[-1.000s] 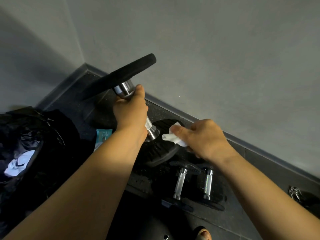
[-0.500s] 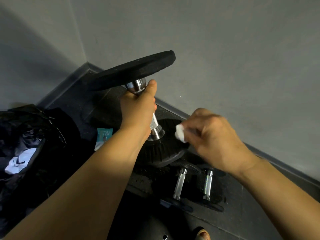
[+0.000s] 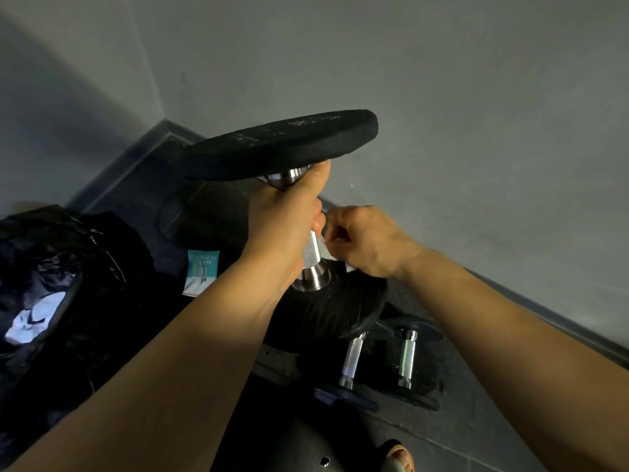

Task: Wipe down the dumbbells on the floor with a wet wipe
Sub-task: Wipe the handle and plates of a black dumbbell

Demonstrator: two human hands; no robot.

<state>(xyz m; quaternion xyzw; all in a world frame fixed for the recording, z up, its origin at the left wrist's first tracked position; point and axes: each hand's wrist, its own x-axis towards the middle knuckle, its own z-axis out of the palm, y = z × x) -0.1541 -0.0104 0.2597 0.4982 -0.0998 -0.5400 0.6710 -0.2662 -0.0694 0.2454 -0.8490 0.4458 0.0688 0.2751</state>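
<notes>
A large dumbbell with black plates and a chrome handle stands nearly upright on its lower plate. My left hand grips the handle just under the upper plate. My right hand pinches a white wet wipe against the knurled lower part of the handle. Two smaller dumbbells lie on the floor in front: one with a chrome handle and a second one to its right.
A teal wipe packet lies on the dark floor to the left. A black plastic bag with white wipes inside fills the left side. Grey walls meet in a corner behind. A sandalled foot shows at the bottom.
The dumbbell has tipped more upright, its upper plate swinging right. My right hand moved left from the lower plate to the handle with the wipe.
</notes>
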